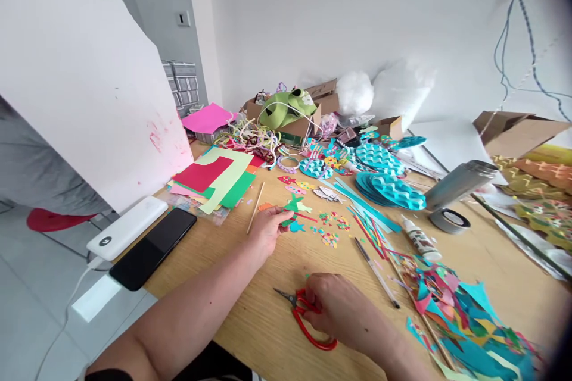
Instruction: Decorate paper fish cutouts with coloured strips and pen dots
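Fingers (282, 215) of the left hand (267, 229) are pinching a green paper cut-out (289, 206), up over the middle of the table (259, 309); they grip it by its left side, I'd say so that most of the shape is left uncovered. A thin red strip (307, 218) pokes out to the right of it, and from my remote seat I can't tell whether it's pinched too.

Nearer and to the right, my view has the right hand (333, 306) with fingers curled round the handles of the red scissors (315, 333), blades pointing left; how far apart those blades are, I can't make out. They're low, probably to give the left hand room.

Right of the cut-out, paper dots (329, 239) sit in little heaps, seemingly for easy picking, and a pen (378, 274) lies beyond them. Far left, coloured sheets (214, 175) overlap in a pile; near right, I see paper scraps (482, 321) bunched together, likely pushed aside to save working space.
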Demonstrator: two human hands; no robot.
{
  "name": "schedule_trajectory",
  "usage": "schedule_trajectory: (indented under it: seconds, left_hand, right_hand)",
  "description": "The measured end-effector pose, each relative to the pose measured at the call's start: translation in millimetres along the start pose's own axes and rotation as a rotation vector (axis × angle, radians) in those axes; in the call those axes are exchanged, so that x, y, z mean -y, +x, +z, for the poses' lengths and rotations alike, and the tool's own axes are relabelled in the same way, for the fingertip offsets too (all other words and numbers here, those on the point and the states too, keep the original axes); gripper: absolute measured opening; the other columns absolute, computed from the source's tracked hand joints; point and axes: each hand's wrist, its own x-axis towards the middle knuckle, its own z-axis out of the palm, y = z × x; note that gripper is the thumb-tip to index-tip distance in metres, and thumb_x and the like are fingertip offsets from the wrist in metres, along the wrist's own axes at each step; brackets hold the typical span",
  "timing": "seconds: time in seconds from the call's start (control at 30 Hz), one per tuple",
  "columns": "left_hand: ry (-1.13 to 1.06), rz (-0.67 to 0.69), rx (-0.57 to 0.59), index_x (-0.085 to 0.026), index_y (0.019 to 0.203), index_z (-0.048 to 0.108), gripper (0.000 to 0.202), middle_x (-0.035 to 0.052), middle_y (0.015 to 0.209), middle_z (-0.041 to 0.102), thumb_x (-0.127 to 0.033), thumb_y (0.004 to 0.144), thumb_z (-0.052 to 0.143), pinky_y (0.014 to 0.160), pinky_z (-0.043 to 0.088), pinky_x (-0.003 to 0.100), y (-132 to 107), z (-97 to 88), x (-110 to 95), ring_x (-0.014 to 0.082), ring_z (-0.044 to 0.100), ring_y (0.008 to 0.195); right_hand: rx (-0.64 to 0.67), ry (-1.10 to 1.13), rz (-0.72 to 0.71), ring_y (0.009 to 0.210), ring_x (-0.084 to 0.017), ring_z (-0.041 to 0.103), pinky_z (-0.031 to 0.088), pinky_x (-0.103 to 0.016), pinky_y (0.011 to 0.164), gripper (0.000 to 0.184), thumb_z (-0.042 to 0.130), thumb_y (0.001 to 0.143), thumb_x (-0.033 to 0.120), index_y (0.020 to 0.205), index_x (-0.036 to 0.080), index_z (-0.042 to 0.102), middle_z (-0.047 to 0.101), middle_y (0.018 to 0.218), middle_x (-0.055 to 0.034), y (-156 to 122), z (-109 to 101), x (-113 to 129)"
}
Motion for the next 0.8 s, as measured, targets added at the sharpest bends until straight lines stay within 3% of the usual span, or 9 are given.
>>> schedule_trajectory:
  seconds: [0.1, 0.2, 0.33, 0.57, 0.8]
  left_hand:
    - [0.005, 0.006, 0.019, -0.013, 0.066, 0.067, 0.021, 0.0033, 0.067, 0.068, -0.019, 0.052, 0.081, 0.056, 0.041, 0.02, 1, -0.7, 0, 0.0105, 0.06, 0.059]
    - [-0.005, 0.009, 0.029, -0.013, 0.067, 0.066, 0.021, 0.0039, 0.068, 0.069, -0.017, 0.052, 0.08, 0.055, 0.041, 0.02, 2, -1.1, 0, 0.0109, 0.06, 0.059]
    - [-0.028, 0.012, 0.046, -0.014, 0.066, 0.064, 0.021, 0.0036, 0.069, 0.069, -0.016, 0.052, 0.08, 0.054, 0.042, 0.02, 0, 0.0, 0, 0.0111, 0.061, 0.059]
    - [-0.059, 0.012, 0.131, -0.014, 0.07, 0.065, 0.024, 0.0032, 0.07, 0.068, -0.018, 0.052, 0.081, 0.058, 0.046, 0.023, -5, 2.4, 1, 0.0123, 0.062, 0.062]
    - [-0.029, -0.019, 0.162, -0.011, 0.072, 0.068, 0.027, 0.0041, 0.07, 0.068, -0.018, 0.05, 0.083, 0.06, 0.046, 0.022, -9, 5.7, 4, 0.0114, 0.061, 0.063]
  right_hand:
    - [-0.002, 0.221, 0.038, 0.053, -0.013, 0.051, 0.029, -0.024, 0.048, 0.006, 0.061, 0.067, 0.017, 0.063, 0.021, 0.06, 0.063, 0.062, -0.0014, 0, -6, -8]
    - [-0.02, 0.6, 0.013, 0.053, -0.012, 0.05, 0.034, -0.022, 0.048, 0.004, 0.06, 0.069, 0.019, 0.069, 0.021, 0.056, 0.06, 0.062, 0.0016, 5, -11, -15]
    - [-0.151, 0.879, -0.021, 0.05, -0.011, 0.046, 0.035, -0.023, 0.048, 0.012, 0.061, 0.075, 0.029, 0.077, 0.02, 0.052, 0.054, 0.06, 0.0041, 14, -13, -16]
    - [-0.484, 0.532, 0.061, 0.051, -0.012, 0.04, 0.029, -0.024, 0.048, 0.026, 0.065, 0.078, 0.044, 0.072, 0.02, 0.056, 0.049, 0.057, 0.0033, 23, -8, -23]
    - [-0.516, 0.333, 0.087, 0.047, -0.012, 0.04, 0.029, -0.024, 0.047, 0.032, 0.056, 0.083, 0.048, 0.067, 0.02, 0.055, 0.05, 0.052, 0.0029, 28, -1, -32]
